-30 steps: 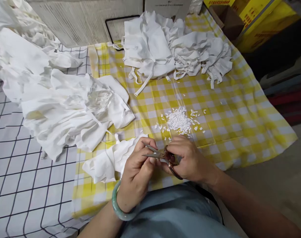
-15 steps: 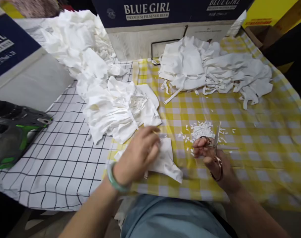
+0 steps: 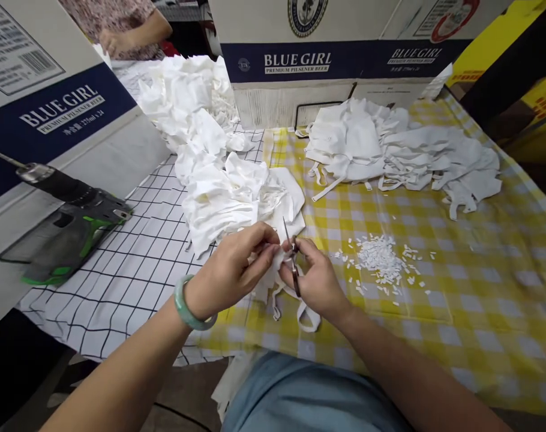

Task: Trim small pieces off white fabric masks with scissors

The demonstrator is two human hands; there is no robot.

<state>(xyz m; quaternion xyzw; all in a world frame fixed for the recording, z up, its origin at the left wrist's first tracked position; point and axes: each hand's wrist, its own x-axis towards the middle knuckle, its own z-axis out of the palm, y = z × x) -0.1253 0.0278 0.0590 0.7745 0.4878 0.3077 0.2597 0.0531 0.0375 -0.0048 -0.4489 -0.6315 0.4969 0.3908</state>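
My left hand (image 3: 239, 267), with a green bangle (image 3: 185, 306) at its wrist, pinches the edge of a white cloth piece (image 3: 266, 282). Around the handles of a small pair of scissors (image 3: 295, 273) my right hand (image 3: 320, 276) is closed, its fingertips close to the same cloth. The blades point up and away from me. White straps (image 3: 309, 318) dangle from the cloth just above the table. Behind my hands lies a heap of white cloth pieces (image 3: 223, 204). To the right of my right hand is a scatter of small white snippets (image 3: 381, 258).
Another pile of white strapped pieces (image 3: 399, 144) lies at the back right. Beer cartons (image 3: 300, 108) stand at the back and left. A power drill (image 3: 75, 222) leans by the left carton. Another person's hand (image 3: 115, 43) shows at the far left.
My right hand has moved left with the scissors to meet my left hand. The white cloth piece has been lifted off the table into my fingers. The view has tilted up.
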